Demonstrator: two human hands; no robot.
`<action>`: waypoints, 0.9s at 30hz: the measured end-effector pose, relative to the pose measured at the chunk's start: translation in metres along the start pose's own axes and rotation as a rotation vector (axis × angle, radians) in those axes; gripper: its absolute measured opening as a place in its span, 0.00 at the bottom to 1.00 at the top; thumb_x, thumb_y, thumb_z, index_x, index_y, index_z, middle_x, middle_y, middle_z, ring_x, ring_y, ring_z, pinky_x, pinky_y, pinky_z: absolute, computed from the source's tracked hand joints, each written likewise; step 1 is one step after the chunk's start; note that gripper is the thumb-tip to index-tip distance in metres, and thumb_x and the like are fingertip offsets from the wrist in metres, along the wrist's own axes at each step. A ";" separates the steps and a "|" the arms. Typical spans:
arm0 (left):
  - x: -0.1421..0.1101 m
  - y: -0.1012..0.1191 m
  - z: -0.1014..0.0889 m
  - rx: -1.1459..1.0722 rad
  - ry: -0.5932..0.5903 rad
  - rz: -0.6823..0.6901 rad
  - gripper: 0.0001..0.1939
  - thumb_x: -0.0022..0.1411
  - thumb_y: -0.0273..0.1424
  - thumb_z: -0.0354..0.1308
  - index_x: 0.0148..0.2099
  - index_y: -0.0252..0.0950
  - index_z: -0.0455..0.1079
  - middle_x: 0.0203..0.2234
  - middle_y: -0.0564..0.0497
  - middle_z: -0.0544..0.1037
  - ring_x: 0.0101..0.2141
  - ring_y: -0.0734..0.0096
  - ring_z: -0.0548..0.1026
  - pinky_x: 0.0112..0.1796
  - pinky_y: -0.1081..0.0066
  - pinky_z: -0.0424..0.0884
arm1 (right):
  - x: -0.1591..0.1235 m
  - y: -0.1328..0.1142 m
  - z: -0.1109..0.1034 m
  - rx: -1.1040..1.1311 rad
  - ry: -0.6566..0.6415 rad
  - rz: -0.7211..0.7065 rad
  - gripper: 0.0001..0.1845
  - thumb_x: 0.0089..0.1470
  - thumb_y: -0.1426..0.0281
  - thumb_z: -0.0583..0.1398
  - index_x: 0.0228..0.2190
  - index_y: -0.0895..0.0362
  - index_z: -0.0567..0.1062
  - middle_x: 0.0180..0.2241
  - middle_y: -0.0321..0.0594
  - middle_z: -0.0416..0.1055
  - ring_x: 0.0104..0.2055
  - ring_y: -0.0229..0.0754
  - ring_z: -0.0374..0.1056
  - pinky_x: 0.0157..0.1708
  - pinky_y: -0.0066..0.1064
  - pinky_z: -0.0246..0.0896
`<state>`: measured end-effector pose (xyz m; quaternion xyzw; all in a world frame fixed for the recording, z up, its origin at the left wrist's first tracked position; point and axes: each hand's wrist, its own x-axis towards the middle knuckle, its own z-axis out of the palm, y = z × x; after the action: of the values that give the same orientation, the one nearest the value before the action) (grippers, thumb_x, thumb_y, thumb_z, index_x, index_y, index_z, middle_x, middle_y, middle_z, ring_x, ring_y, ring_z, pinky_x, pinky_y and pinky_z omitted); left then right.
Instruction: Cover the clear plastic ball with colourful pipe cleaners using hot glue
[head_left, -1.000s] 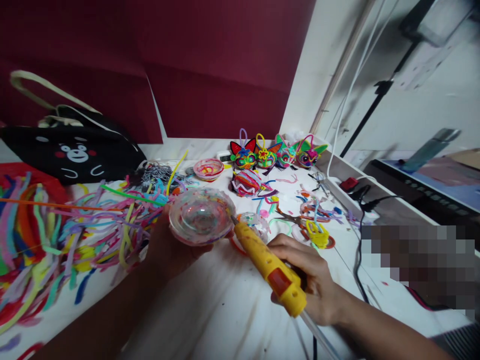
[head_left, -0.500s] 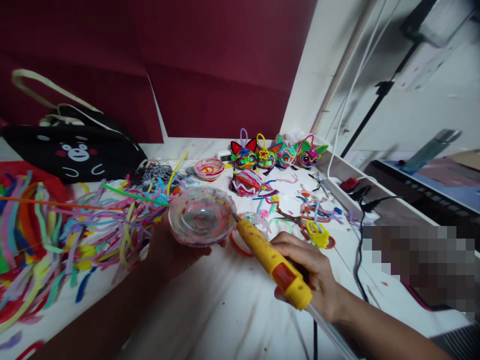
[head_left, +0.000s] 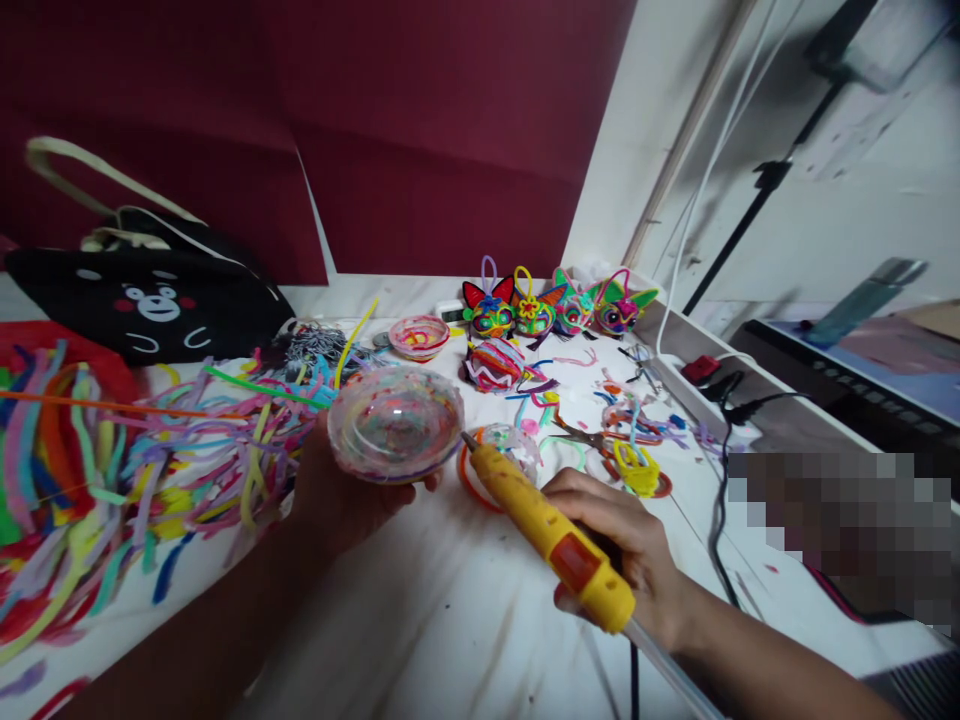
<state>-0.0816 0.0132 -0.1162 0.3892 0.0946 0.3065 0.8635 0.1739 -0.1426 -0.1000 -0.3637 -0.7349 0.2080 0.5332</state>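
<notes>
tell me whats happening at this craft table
A person's left hand holds up a clear plastic bowl-shaped piece lined with colourful strips. The right hand grips a yellow hot glue gun, its tip close to the piece's rim. Behind them on the white marbled table sit four colourful eared ornaments with hanging loops. Loose, fuzzy multicoloured craft stems lie heaped to the left.

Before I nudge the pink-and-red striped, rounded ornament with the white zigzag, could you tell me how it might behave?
The striped ornament may roll or rock, given its curved sides. The thin, dark purple fringe at its right end looks floppy and would likely trail.
</notes>
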 end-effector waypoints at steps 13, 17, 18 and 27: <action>0.002 -0.004 0.003 0.031 -0.031 0.049 0.38 0.57 0.60 0.66 0.55 0.35 0.80 0.40 0.42 0.87 0.33 0.59 0.85 0.29 0.73 0.81 | 0.001 0.000 0.000 0.006 0.023 -0.016 0.14 0.63 0.59 0.68 0.44 0.56 0.80 0.32 0.42 0.75 0.31 0.42 0.70 0.27 0.31 0.65; 0.003 -0.005 0.004 0.025 -0.019 0.031 0.36 0.58 0.62 0.64 0.54 0.37 0.81 0.42 0.43 0.87 0.31 0.58 0.84 0.26 0.71 0.80 | 0.000 0.002 0.000 0.017 0.031 -0.017 0.13 0.62 0.61 0.69 0.45 0.55 0.80 0.33 0.42 0.76 0.32 0.43 0.71 0.29 0.31 0.66; 0.003 -0.005 0.003 0.020 -0.016 0.029 0.36 0.58 0.62 0.63 0.54 0.39 0.81 0.43 0.43 0.87 0.31 0.58 0.84 0.25 0.70 0.80 | 0.000 0.002 0.000 0.020 0.029 -0.017 0.14 0.62 0.61 0.69 0.46 0.55 0.80 0.33 0.42 0.76 0.32 0.43 0.71 0.28 0.32 0.65; 0.000 -0.009 -0.002 0.045 -0.040 -0.010 0.44 0.57 0.66 0.61 0.54 0.31 0.79 0.36 0.41 0.86 0.31 0.57 0.83 0.25 0.70 0.78 | -0.002 0.005 0.003 0.036 0.052 0.024 0.15 0.64 0.57 0.67 0.43 0.56 0.80 0.32 0.41 0.75 0.31 0.43 0.69 0.28 0.32 0.64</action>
<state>-0.0789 0.0097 -0.1237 0.4142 0.0860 0.2922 0.8577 0.1733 -0.1406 -0.1058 -0.3679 -0.7127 0.2180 0.5560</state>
